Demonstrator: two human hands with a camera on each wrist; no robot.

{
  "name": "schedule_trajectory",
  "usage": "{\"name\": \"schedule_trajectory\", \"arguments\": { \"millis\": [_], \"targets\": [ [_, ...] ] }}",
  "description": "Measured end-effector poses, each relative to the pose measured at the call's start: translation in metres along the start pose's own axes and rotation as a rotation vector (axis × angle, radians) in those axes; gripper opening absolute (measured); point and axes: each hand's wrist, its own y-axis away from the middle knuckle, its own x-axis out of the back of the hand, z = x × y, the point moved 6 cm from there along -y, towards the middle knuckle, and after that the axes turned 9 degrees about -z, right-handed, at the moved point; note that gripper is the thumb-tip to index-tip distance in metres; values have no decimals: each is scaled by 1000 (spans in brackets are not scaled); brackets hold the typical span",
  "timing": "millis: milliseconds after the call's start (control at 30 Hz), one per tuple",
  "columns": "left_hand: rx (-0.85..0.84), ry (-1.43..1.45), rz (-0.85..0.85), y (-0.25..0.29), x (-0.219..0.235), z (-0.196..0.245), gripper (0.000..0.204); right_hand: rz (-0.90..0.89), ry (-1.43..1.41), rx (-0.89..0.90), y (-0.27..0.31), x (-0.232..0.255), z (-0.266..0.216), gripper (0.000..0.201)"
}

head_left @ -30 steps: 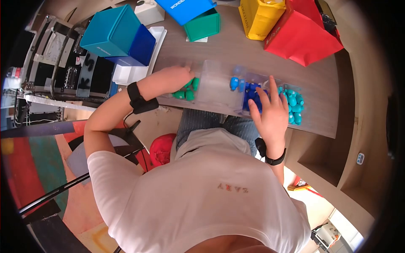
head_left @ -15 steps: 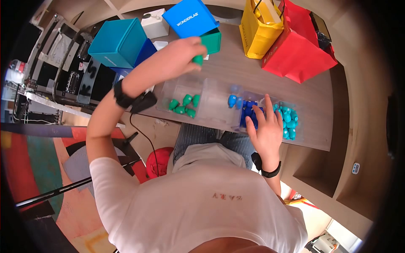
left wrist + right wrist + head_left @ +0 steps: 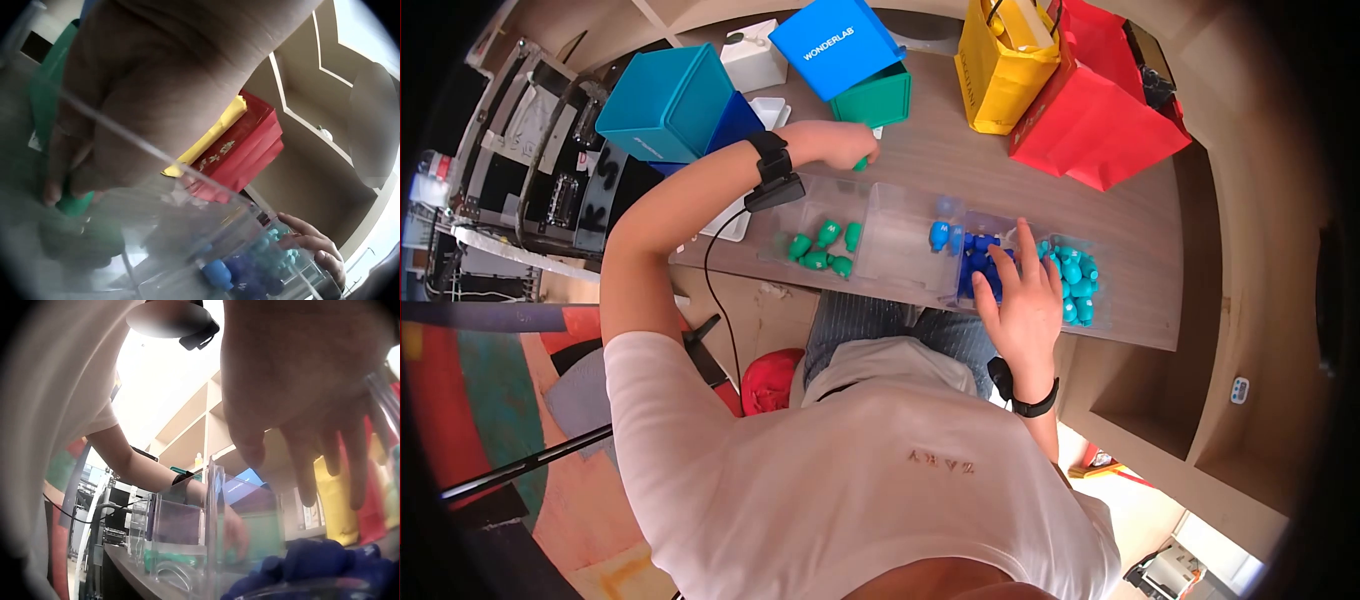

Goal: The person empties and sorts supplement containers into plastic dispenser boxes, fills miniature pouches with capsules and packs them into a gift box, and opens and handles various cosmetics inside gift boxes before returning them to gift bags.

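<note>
Just beyond the far wall of the clear compartmented box (image 3: 900, 262), my left hand (image 3: 837, 146) pinches a small green bottle (image 3: 75, 205) between thumb and fingers, low over the tabletop. Several green bottles (image 3: 828, 233) lie in the box's left compartment. My right hand (image 3: 1028, 310) is spread with relaxed fingers over the right part, holding nothing. Under and beside its fingers are dark blue bottles (image 3: 312, 565). Teal bottles (image 3: 1082, 285) fill the right end. A few lighter blue bottles (image 3: 940, 236) lie in the middle compartment, against its right divider.
Behind the left hand stand a green box (image 3: 875, 98) and a blue WONDERLAB box (image 3: 830, 42). A teal box (image 3: 662, 105) on a dark blue one is at the left. Yellow (image 3: 1000, 75) and red (image 3: 1090, 115) paper bags stand at the back right.
My left hand has come out of the left compartment with a green bottle, rising past the box's far wall and then lowering behind it. My right hand stays over the dark blue bottles.
</note>
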Motion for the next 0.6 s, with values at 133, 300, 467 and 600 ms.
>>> {"name": "schedule_trajectory", "arguments": {
  "millis": [133,300,467,600],
  "targets": [
    [-18,38,40,8,5,5,33,6,-4,-4,0,0,0,40],
    [-77,-20,548,70,99,124,20,-3,-4,-18,0,1,1,40],
    [-238,13,283,31,48,178,21,-7,-5,-12,0,0,1,41],
    [-243,-41,190,-9,-9,168,22,-8,-13,-18,1,1,2,42]
  ]
}}
